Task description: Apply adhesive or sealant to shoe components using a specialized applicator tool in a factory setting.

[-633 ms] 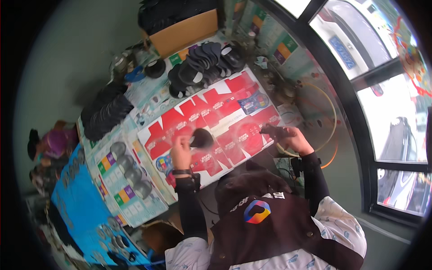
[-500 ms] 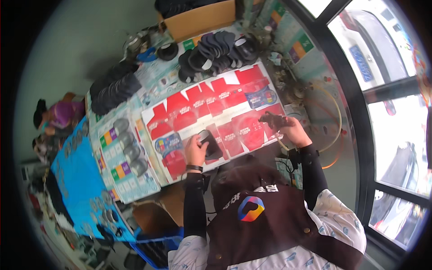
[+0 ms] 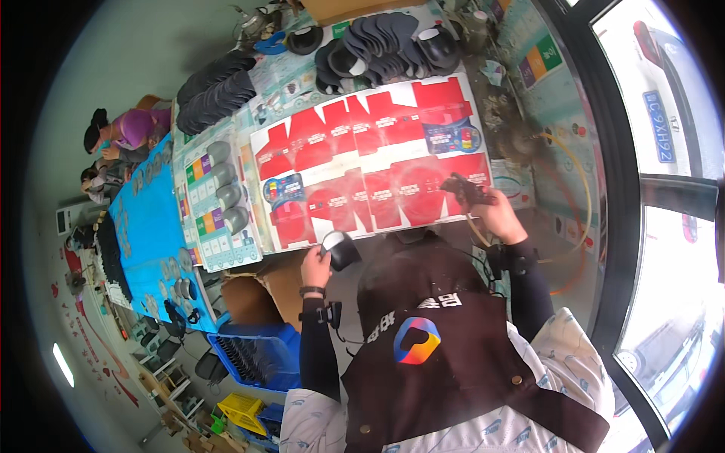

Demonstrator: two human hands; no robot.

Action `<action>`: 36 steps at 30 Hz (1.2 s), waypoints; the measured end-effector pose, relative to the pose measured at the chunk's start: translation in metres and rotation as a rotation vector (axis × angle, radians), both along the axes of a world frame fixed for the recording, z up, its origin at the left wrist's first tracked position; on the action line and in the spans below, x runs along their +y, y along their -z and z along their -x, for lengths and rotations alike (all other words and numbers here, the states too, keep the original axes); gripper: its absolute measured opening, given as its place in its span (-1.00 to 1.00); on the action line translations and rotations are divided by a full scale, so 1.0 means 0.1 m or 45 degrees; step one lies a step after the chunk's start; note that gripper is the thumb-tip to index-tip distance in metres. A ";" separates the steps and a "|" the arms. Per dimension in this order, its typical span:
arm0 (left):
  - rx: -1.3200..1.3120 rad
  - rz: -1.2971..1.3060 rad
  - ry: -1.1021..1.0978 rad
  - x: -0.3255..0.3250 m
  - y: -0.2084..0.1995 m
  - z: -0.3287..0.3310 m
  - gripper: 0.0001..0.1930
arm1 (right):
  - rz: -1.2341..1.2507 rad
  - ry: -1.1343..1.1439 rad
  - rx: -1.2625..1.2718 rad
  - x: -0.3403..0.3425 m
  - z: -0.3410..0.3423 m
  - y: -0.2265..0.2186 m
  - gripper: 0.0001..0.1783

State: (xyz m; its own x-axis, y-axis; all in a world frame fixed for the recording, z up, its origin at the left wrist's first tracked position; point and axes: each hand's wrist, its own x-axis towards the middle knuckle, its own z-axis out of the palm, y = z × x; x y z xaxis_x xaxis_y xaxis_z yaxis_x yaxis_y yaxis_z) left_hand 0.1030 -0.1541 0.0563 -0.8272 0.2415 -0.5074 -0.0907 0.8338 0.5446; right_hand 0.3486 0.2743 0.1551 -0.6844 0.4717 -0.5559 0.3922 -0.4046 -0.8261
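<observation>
My left hand (image 3: 316,270) pinches a black rounded pad (image 3: 345,254) with a white patch on its upper corner. It holds the pad in the air just off the front edge of the red-and-white printed cardboard sheet (image 3: 385,198). In my right hand (image 3: 504,217) is a dark spray gun (image 3: 468,189), its nozzle end pointing left over the sheet's right part. A thin pale hose runs below that hand. My right fingers wrap the gun's grip, so the trigger cannot be made out.
Stacks of dark curved pads (image 3: 381,41) line the table's back, with another stack (image 3: 215,94) at the left. Several grey rounded pads (image 3: 226,198) lie on a printed board. A blue table (image 3: 143,253) and blue crate (image 3: 260,355) stand left. Another person (image 3: 132,132) sits beyond.
My left hand has drawn the pad back from above the sheet to past its front edge. The spray gun stays in my right hand over the right side. The view has shifted.
</observation>
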 end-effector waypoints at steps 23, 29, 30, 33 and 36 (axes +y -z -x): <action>0.168 -0.200 0.632 2.18 0.98 0.48 -0.56 | -0.653 -0.394 -0.341 -0.28 0.88 -0.06 -0.56; -0.103 -0.282 0.529 2.04 1.39 0.69 -0.56 | -0.600 -0.324 -0.364 -0.22 1.07 -0.12 -0.57; -0.119 -0.328 0.477 1.90 1.52 0.72 -0.56 | -0.594 -0.341 -0.351 -0.26 1.15 -0.12 -0.57; -0.229 -0.402 0.425 1.93 1.55 0.72 -0.55 | -0.672 -0.461 -0.242 -0.35 1.29 0.07 -0.61; -0.376 -0.431 0.407 2.09 1.33 0.68 -0.54 | -0.778 -0.530 -0.246 -0.36 1.32 0.23 -0.65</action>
State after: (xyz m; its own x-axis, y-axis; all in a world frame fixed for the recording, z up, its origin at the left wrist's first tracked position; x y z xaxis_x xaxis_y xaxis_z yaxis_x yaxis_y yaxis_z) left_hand 0.0348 0.0553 -0.0767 -0.5199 0.6476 -0.5571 -0.0511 0.6274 0.7770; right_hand 0.2167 0.2386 0.1317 -0.7904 0.4582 -0.4066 0.5723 0.3154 -0.7570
